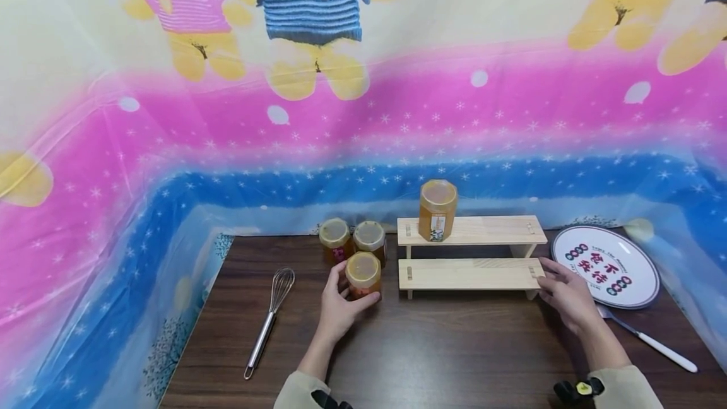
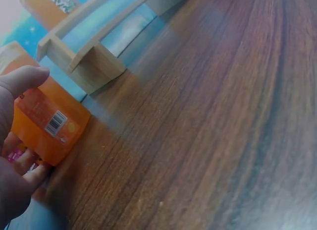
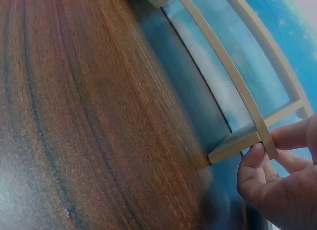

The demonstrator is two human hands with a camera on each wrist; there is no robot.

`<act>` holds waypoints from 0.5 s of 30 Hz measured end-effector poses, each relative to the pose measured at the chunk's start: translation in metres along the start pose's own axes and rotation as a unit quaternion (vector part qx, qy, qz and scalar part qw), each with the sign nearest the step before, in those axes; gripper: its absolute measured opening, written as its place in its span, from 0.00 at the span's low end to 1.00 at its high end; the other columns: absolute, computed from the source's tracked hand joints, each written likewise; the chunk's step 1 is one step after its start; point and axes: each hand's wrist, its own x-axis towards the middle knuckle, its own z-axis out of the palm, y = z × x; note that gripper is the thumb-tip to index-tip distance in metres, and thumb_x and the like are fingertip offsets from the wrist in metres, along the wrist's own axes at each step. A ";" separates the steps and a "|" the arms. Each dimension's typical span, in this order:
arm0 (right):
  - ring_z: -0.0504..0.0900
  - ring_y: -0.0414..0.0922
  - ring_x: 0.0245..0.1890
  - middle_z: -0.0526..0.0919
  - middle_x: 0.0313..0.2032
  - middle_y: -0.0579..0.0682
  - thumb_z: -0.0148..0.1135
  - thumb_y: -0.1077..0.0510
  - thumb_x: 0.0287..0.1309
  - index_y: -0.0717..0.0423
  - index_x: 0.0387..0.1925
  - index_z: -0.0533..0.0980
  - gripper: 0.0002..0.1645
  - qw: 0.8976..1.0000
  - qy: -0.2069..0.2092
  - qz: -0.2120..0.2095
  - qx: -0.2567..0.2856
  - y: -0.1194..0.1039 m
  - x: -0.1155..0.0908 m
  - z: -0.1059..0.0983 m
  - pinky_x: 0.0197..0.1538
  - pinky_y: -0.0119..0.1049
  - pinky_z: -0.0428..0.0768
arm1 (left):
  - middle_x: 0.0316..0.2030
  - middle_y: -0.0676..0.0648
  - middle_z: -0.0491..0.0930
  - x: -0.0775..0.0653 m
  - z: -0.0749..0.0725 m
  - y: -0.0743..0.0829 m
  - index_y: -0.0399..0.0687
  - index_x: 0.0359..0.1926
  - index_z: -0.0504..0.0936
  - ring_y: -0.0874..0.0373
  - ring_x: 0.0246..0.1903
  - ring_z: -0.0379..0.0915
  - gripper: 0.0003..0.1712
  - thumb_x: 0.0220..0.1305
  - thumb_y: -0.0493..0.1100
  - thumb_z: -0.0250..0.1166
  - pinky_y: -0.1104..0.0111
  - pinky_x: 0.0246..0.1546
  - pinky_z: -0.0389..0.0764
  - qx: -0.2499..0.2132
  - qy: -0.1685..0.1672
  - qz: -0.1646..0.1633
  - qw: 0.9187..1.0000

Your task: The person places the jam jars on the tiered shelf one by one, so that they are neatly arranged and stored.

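My left hand (image 1: 339, 308) grips an orange jar (image 1: 363, 270), its thumb on the near side and its fingers round the left. In the left wrist view the orange jar (image 2: 52, 121) shows a barcode label, its base right at the tabletop. Two more jars (image 1: 334, 235) with pale lids stand just behind it. A two-tier wooden rack (image 1: 468, 274) is to the right, with a honey-coloured jar (image 1: 438, 210) on the left of its upper tier. My right hand (image 1: 570, 295) pinches the right end of the lower board (image 3: 255, 118) between thumb and fingers.
A whisk (image 1: 269, 320) lies on the dark wooden table (image 1: 443, 352) at the left. On the right is a round white plate (image 1: 630, 264) with red lettering, and a white-handled utensil (image 1: 664, 351) reaches partly under it. A patterned cloth (image 1: 431, 106) hangs behind the table.
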 end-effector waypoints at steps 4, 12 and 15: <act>0.77 0.37 0.51 0.58 0.73 0.71 0.49 0.58 0.79 0.59 0.82 0.47 0.39 1.000 0.002 -0.002 -0.001 0.000 0.000 0.000 0.49 0.30 0.82 | 0.61 0.38 0.75 -0.002 0.002 0.007 0.44 0.70 0.70 0.38 0.59 0.73 0.48 0.48 0.30 0.83 0.39 0.61 0.73 -0.007 0.010 0.008 1.000; 0.77 0.37 0.51 0.58 0.73 0.72 0.49 0.58 0.79 0.60 0.82 0.47 0.40 1.000 -0.001 -0.002 0.002 -0.001 -0.001 0.001 0.49 0.29 0.81 | 0.60 0.42 0.77 -0.002 0.002 0.001 0.50 0.67 0.74 0.44 0.59 0.75 0.46 0.48 0.34 0.84 0.43 0.60 0.76 -0.019 0.024 0.012 0.999; 0.77 0.33 0.49 0.58 0.73 0.72 0.49 0.58 0.79 0.60 0.82 0.47 0.40 1.000 0.000 -0.005 0.003 0.000 -0.001 0.001 0.49 0.29 0.81 | 0.59 0.46 0.78 -0.001 0.002 -0.004 0.55 0.67 0.75 0.48 0.59 0.76 0.46 0.47 0.36 0.85 0.46 0.61 0.76 -0.019 0.023 0.003 1.000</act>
